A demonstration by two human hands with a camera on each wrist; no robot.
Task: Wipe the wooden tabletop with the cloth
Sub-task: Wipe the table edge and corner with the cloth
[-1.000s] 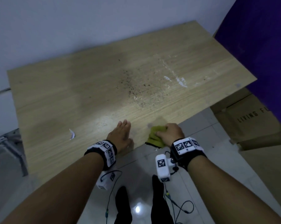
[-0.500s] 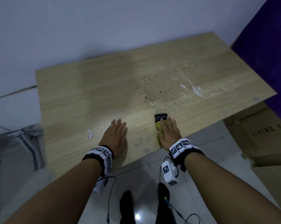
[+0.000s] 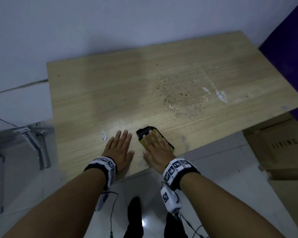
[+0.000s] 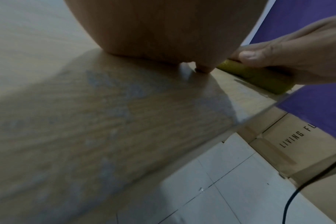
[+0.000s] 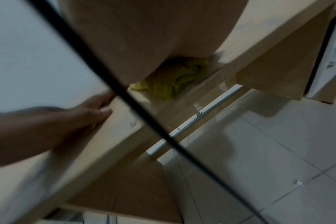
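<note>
Right grip (image 3: 156,148) flat, yellow-green cloth (image 3: 142,140) folded

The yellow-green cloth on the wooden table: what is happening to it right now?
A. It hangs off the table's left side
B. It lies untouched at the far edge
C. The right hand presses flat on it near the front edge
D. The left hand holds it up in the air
C: the right hand lies flat on the yellow-green cloth near the wooden table's front edge, and the left hand rests on bare wood beside it.

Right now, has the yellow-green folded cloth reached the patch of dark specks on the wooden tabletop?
No: the yellow-green folded cloth lies under the right hand near the wooden tabletop's front edge, short of the dark specks.
</note>
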